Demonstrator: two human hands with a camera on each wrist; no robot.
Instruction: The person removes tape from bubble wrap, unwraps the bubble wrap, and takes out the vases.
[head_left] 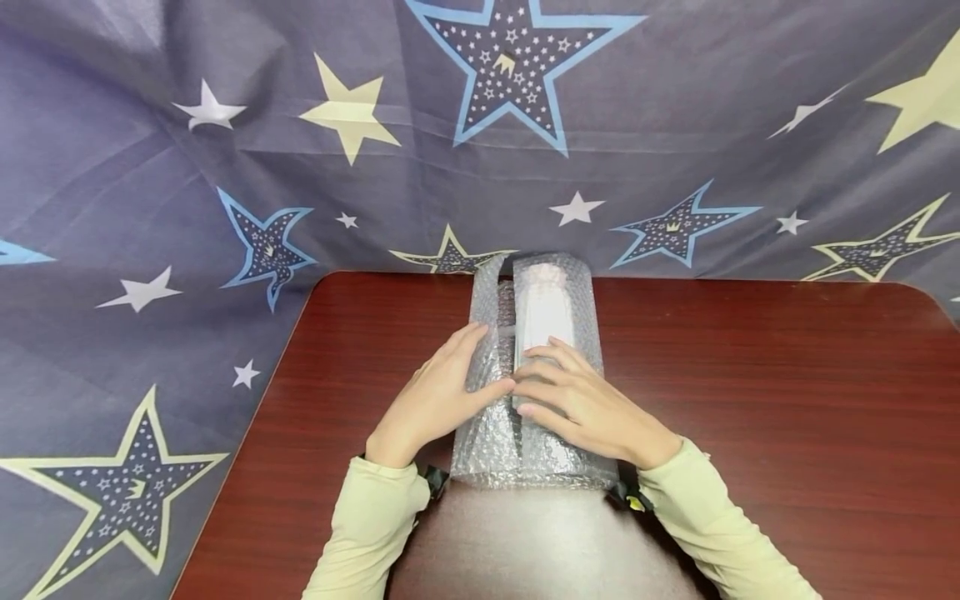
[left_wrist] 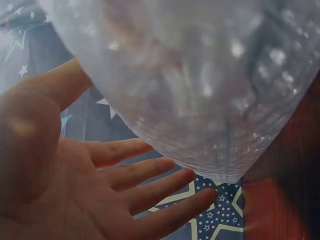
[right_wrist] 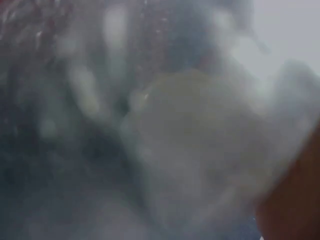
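A sheet of clear bubble wrap point(head_left: 487, 442) lies lengthwise on the table, its two sides folded inward. Under the right fold shows a white object point(head_left: 546, 308), its kind unclear through the plastic. My left hand point(head_left: 442, 392) is at the left fold, thumb reaching across the wrap toward the middle. In the left wrist view that hand point(left_wrist: 110, 185) has its fingers stretched out beside the raised bubble wrap point(left_wrist: 200, 110). The right hand point(head_left: 577, 400) rests on the right fold, fingers spread over it. Blurred plastic point(right_wrist: 190, 140) fills most of the right wrist view.
The reddish-brown wooden table point(head_left: 750, 400) extends to both sides of the wrap. A dark grey cloth with stars point(head_left: 300, 167) hangs along its back edge and left side. A smooth brown rounded surface point(head_left: 540, 542) lies in front, between the forearms.
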